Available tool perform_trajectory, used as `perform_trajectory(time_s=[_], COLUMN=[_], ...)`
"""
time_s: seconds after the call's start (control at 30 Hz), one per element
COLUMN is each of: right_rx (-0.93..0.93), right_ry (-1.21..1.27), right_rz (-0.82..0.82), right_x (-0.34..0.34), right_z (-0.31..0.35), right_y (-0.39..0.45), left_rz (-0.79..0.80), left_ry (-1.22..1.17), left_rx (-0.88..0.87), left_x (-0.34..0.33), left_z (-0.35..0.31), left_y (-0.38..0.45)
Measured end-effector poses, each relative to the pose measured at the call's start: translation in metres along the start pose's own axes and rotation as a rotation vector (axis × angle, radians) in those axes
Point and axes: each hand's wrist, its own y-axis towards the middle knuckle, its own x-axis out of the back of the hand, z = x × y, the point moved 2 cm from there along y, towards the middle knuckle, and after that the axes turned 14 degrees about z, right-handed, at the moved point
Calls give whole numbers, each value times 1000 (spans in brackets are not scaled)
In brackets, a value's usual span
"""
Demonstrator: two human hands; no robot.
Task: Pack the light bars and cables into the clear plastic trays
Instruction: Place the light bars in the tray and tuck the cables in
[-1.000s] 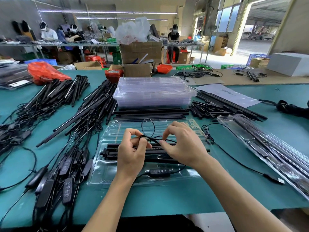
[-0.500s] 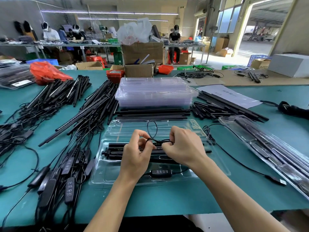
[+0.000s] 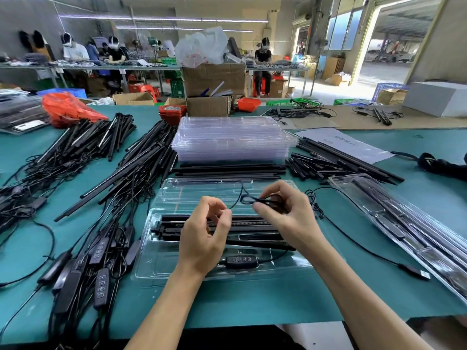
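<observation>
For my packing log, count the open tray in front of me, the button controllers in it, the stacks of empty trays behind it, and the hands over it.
Open clear tray: 1
Button controller: 1
Stack of empty trays: 1
Hands, left hand and right hand, both pinching the cable: 2
Total: 5

Two hands working: left hand (image 3: 202, 238), right hand (image 3: 283, 213). One open clear tray (image 3: 161, 253) sitting under them, holding one inline controller (image 3: 241, 260) just below the left hand; bar count in it unclear. One stack of empty trays (image 3: 232, 140) sitting beyond the hands, count unreadable. One more filled tray (image 3: 394, 223) lying right of the right hand. One USB plug (image 3: 417, 272) lying right of the right forearm. Four visible button controllers (image 3: 101, 286) lying left of the left forearm. Loose bars too many to count.
</observation>
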Motion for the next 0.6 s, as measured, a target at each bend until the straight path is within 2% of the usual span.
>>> perform_trajectory(time_s=[0.13,0.23,0.37,0.5,0.6], right_rx=[17,0,42,-3,-15], right_ry=[129,346,729,865,837], right_rz=[-251,-325,-260,-236,-161], right_x=[8,14,31,44,40], right_z=[-1,-3,-1,3,1], right_y=[-5,-5,-6,-10,-14], left_rz=[-163,-48,232,319,341], left_ry=[281,562,767,793,783], left_rx=[176,355,554,621,640], left_x=[6,2,-8,-10,-10], left_z=[2,9,18,23,24], left_y=[1,2,2,2,1])
